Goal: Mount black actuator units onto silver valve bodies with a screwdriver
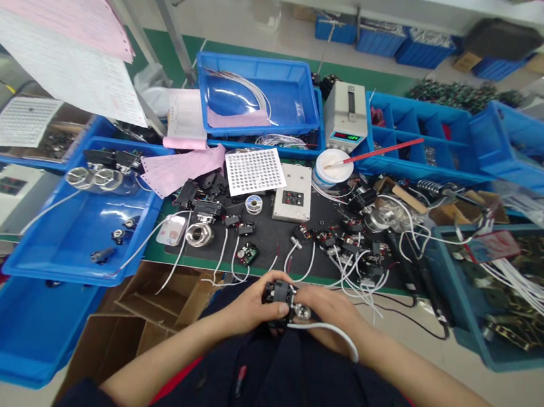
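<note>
The left hand (261, 305) grips a black device (279, 301), fingers curled around it; the right hand (331, 314) closes on its metal fitting (301, 311). They hold it just off the tabletop's (266, 258) near edge, a white cable (331, 328) hanging below the right hand's fingers.

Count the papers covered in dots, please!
2: one dotted paper in the middle, just behind the little spool; another dotted paper at the far left. Others may be hidden.

I see a black, boxy electrical assembly (280, 295) with a round silvery metal fitting (302, 311) at its right and a white cable (331, 327) curving rightward, held up between my left hand (254, 305) and right hand (331, 308).
</note>
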{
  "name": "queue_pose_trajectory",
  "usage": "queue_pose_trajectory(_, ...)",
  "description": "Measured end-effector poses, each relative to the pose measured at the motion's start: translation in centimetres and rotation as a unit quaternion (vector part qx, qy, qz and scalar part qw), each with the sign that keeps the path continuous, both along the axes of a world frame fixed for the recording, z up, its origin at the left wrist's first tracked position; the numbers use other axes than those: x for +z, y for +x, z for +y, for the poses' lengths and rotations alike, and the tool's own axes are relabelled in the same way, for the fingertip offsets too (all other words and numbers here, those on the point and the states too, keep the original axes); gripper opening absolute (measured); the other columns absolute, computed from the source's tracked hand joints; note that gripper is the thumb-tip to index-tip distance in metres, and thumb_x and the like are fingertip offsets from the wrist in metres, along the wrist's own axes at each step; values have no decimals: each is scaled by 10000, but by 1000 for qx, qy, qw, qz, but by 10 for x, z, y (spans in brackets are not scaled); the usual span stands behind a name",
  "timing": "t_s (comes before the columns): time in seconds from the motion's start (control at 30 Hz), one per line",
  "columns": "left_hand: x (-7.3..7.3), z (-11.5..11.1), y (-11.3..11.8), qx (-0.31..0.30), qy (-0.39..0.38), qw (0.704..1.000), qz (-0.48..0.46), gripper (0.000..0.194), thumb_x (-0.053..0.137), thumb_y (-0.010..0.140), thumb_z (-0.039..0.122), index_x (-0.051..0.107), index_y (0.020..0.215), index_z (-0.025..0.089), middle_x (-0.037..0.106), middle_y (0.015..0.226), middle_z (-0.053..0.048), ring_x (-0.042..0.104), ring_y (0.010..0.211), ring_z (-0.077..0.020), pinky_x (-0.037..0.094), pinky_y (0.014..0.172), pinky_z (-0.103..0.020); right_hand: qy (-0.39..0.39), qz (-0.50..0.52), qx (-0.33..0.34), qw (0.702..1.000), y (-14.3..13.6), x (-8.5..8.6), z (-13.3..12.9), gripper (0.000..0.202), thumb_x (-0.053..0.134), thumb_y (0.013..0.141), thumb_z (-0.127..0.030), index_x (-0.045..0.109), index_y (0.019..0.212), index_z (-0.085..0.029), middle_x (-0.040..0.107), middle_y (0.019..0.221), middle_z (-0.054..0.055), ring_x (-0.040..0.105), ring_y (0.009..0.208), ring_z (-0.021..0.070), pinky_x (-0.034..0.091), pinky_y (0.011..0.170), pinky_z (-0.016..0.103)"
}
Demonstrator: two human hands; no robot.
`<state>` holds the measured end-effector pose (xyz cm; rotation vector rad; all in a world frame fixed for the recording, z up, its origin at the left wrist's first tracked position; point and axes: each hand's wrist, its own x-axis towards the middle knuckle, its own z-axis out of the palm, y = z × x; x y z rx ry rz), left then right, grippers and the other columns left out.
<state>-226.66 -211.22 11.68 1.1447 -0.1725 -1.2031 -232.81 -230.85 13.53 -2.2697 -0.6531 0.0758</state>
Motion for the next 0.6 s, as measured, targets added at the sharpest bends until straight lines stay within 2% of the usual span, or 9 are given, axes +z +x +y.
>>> queue_pose_trajectory(0.07,-6,-2,-2,34,-4,999,12,528,642,684,461,396,1089,229,530,751,25,535,512,-97,430,462,-205,19,28,-26,999,1,1,2,122,453,882,-247,484,982,-185,619,891,59,584,813,158,466,702,263)
queue_pose_trajectory(0.2,-19,0,-5,-1,-46,997,55,480,655,679,416,443,1056,208,544,750,23,526,482,-75,410,438,-173,48,71,-43,995,-1,-2,8,155,494,869,-323,499,958,-196,610,846,31,584,765,140,453,668,237)
queue_pose_trajectory(0.33,-28,3,-9,26,-63,995,73,466,632,702,415,424,1067,212,561,721,22,518,435,-76,392,390,-164,48,97,-62,992,-4,-5,11,167,499,863,-345,512,951,-203,607,844,25,584,751,135,448,653,230)
queue_pose_trajectory(0.43,-28,5,-12,26,-60,996,57,468,626,715,405,408,1083,214,560,682,29,531,432,-86,393,378,-157,41,93,-56,993,-5,-5,11,172,483,871,-347,520,950,-198,612,852,31,585,769,140,450,668,235)
queue_pose_trajectory(0.6,-24,5,-9,-12,-75,994,81,490,642,689,420,397,1055,206,557,634,33,507,403,-77,375,355,-142,56,96,-59,992,-9,-6,13,213,494,858,-377,527,959,-192,612,853,39,585,766,146,457,653,230)
